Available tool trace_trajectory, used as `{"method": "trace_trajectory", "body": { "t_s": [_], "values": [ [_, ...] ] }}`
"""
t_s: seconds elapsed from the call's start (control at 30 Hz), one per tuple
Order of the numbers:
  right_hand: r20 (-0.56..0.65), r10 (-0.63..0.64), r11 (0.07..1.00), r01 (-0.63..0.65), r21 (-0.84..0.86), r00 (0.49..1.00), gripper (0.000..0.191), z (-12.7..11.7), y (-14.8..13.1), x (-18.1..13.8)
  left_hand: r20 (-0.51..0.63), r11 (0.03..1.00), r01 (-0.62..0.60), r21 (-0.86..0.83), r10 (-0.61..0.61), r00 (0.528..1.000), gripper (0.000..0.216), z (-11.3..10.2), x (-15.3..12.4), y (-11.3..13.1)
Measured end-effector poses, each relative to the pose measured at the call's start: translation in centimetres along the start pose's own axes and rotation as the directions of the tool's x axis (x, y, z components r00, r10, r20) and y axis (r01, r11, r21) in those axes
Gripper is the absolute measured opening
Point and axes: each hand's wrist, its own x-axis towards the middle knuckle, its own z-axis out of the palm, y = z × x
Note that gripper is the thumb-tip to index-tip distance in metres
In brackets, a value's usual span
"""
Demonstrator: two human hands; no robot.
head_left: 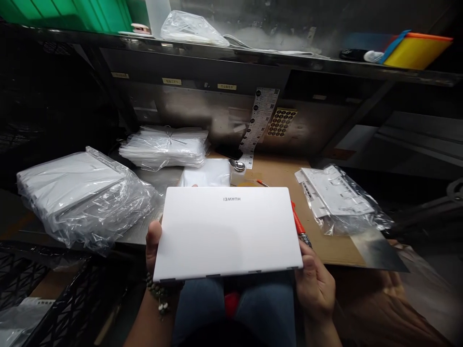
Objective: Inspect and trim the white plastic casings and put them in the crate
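Note:
A flat white HUAWEI panel (pixel 227 231), its lettering upside down from here, is held up in front of my lap at the table's front edge. My left hand (pixel 154 243) grips its left edge with the thumb on the near side; most of those fingers are behind it. At the lower right corner my right hand (pixel 316 279) pinches the panel, thumb in front. Just beyond that corner lies a red-handled tool (pixel 297 219) on the cardboard (pixel 336 246). A bracelet of beads circles my left wrist.
Bagged white panels (pixel 83 183) lie at the left, with a stack of clear bags (pixel 166 147) behind. A bagged white plastic part (pixel 334 193) is at the right. Sticker sheets (pixel 282 121) hang at the back. Overhead, a shelf (pixel 253 50) carries a green bin (pixel 68 14) and yellow box (pixel 417 50).

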Motion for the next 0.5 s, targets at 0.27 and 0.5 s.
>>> {"method": "trace_trajectory", "body": {
  "t_s": [0.27,0.5],
  "values": [
    [0.176,0.057,0.961,-0.102,0.258,0.983,0.048,-0.9,-1.1,-0.2,0.082,0.993,0.021,0.118,-0.030,0.996,0.071,-0.3,0.2,-1.7],
    [-0.678,-0.174,0.977,0.039,-0.209,0.714,0.039,-16.1,-3.5,0.5,0.211,0.807,-0.285,0.517,0.202,0.956,0.032,4.7,2.5,-1.8]
  ]
}}
